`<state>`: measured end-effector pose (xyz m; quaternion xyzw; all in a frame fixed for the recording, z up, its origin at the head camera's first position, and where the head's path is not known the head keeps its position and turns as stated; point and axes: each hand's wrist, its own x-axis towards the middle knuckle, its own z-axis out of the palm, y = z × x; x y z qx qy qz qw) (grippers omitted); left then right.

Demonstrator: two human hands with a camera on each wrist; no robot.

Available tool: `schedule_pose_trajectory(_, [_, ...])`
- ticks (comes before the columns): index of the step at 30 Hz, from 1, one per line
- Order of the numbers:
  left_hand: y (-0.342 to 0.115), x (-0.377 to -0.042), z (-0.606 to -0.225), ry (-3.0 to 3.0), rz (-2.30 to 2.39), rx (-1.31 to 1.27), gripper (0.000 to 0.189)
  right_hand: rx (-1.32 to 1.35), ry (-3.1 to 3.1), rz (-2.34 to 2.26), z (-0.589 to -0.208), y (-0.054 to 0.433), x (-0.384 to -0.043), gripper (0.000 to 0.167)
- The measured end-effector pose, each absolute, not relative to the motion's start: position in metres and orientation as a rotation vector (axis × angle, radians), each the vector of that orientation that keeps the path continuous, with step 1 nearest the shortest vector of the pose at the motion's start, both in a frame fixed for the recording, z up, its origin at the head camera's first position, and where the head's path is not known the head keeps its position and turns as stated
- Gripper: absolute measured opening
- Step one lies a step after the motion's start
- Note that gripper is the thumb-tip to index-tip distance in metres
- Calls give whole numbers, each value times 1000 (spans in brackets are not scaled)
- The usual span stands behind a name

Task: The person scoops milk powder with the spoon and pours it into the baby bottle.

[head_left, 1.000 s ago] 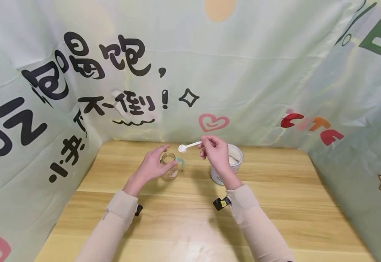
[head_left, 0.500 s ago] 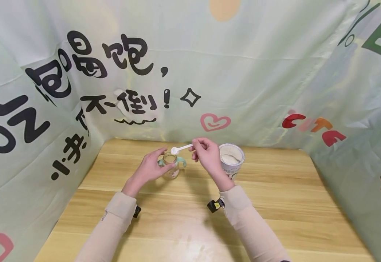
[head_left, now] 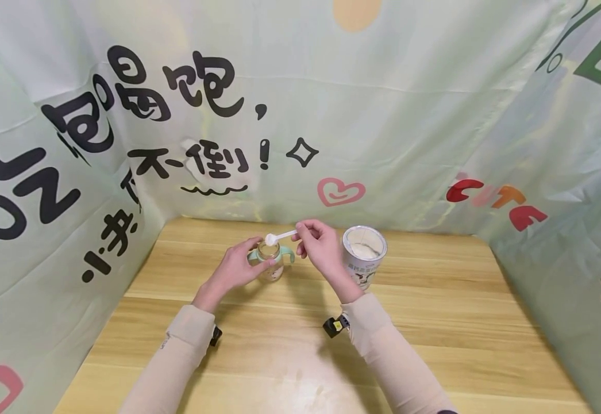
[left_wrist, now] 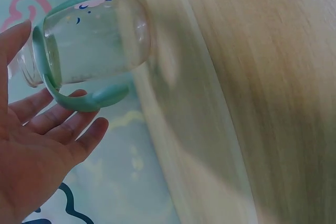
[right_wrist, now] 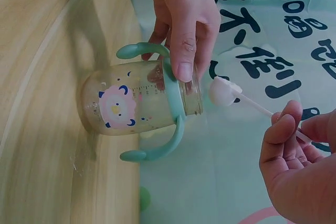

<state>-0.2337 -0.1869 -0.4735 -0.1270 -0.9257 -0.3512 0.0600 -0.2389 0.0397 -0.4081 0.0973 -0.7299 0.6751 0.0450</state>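
A clear baby bottle [right_wrist: 149,106] with a green two-handled collar [right_wrist: 173,90] and a printed animal face stands upright and uncapped on the table. My left hand [head_left: 234,265] holds it at the neck, thumb on the near side and fingers round the far side. In the right wrist view a white measuring scoop [right_wrist: 223,92], heaped with white powder, hovers just over the bottle's mouth. My right hand [head_left: 320,248] pinches the scoop's thin handle between thumb and fingers. Only part of the left hand [left_wrist: 42,145] shows in the left wrist view, its fingers beside the collar.
An open tin [head_left: 363,267] of pale powder stands right of the bottle, beyond my right wrist. The wooden table [head_left: 290,345] ends at a printed fabric backdrop [head_left: 409,144], which also rises along both sides.
My right hand has carried the filled scoop leftward from near the tin to over the bottle's mouth. My left hand has stayed at the bottle, its grip now nearer the neck.
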Motion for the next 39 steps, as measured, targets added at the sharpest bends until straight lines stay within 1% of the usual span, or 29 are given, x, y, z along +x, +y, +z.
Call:
schedule_pose_trajectory(23, [-188,-234,-478,-2786,-1109,-367,68,379,-2272,1982,-413,38,-238,18])
schedule_pose_trajectory(39, [-189,-235,-480,-2792,-1134,-375,70,396,-2329,1976,-417,39,-234,17])
